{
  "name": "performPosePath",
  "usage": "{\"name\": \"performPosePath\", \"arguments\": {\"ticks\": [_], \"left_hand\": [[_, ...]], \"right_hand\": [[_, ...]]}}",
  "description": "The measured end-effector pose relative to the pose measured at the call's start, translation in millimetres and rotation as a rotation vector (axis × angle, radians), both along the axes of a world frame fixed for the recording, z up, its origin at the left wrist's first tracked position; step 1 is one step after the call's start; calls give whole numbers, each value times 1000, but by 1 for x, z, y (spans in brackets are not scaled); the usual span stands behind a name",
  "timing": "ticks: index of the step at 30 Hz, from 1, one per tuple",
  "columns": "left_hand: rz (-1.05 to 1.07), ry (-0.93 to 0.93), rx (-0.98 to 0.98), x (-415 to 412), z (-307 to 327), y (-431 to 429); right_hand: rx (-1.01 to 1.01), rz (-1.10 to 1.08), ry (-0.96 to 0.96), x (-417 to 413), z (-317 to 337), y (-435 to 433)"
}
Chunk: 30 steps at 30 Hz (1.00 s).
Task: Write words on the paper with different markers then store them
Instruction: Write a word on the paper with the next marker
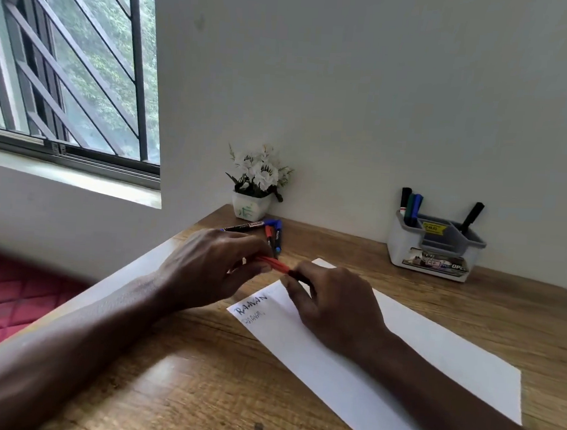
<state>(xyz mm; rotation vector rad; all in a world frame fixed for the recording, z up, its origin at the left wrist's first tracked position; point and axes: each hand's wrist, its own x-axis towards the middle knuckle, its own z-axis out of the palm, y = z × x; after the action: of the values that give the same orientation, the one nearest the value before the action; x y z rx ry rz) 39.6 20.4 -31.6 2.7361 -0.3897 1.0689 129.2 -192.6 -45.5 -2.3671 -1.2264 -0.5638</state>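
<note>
Item, held: one red marker (276, 264), lying level between my two hands above the top of the paper; my left hand (211, 267) has its fingers curled round the red end, my right hand (333, 305) pinches the darker end. Under my right hand and wrist: one white paper sheet (433, 353), flat on the wooden table (197, 376), two lines of lettering (251, 308) just below my left fingers, upper line dark, lower line faint. Just beyond my left hand: three loose markers, one long black barrel (246, 226), one red-capped (268, 234), one blue-capped (277, 239), the last two touching. Beyond those, against the wall: one small white pot of white flowers (252, 206). Well beyond my right hand: one grey-and-white desk caddy (433, 259), three markers (410, 205) upright in its left compartment, one black marker (472, 216) leaning in its right.
</note>
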Motion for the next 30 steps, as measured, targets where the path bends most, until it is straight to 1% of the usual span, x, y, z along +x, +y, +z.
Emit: {"name": "performPosePath", "arguments": {"ticks": [3, 7, 10, 14, 19, 21, 23, 26, 28, 29, 30], "left_hand": [[41, 38, -95, 2, -3, 10], [169, 160, -13, 3, -8, 19], [228, 220, 36, 6, -9, 16], [251, 324, -5, 9, -9, 15], [294, 397, -23, 8, -8, 15], [317, 440, -61, 6, -7, 15], [319, 535, -104, 3, -5, 12], [316, 698, -79, -1, 1, 3], [322, 740, -59, -2, 2, 0], [328, 747, -56, -2, 2, 0], [333, 752, -52, -2, 2, 0]], "right_hand": [[-12, -61, 39, 1, 1, 0], [-90, -57, 28, -1, 3, 0], [-90, -62, 26, 0, 1, 0], [-88, -68, 48, 1, 0, 0], [-83, -42, 34, 0, 2, 0], [-49, -17, 38, 0, 1, 1], [6, 36, 30, -1, 0, 1], [78, 96, -1, 1, -3, 1], [94, 127, -29, 3, -3, 1], [138, 154, 12, 4, -2, 1], [224, 188, 132, 3, 2, 2]]}}
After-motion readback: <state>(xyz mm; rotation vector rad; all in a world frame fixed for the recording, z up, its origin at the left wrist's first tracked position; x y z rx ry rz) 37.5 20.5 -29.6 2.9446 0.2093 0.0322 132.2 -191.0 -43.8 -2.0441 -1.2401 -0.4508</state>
